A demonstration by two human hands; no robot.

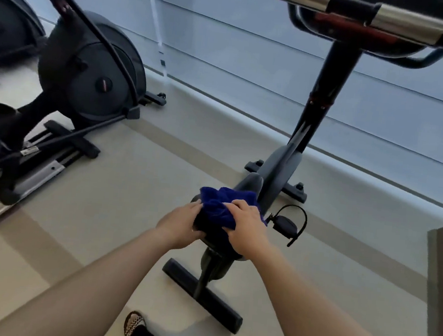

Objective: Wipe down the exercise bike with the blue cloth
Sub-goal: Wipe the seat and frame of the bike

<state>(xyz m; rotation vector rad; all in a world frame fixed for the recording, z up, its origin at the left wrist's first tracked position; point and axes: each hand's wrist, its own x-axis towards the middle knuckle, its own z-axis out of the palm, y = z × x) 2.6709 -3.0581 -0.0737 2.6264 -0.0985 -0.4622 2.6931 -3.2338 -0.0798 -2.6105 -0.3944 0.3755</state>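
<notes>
Fig. 1. We see a gym: an exercise bike (321, 96) and an elliptical trainer (87, 77) stand apart on smooth flooring (129, 199).

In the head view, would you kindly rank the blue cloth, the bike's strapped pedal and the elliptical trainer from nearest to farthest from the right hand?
1. blue cloth, touching, under the right hand.
2. pedal, just to the right and lower.
3. elliptical trainer, well off to the left.

Blue cloth (219, 204) — black bike (324, 83), beige floor (144, 187)
</notes>
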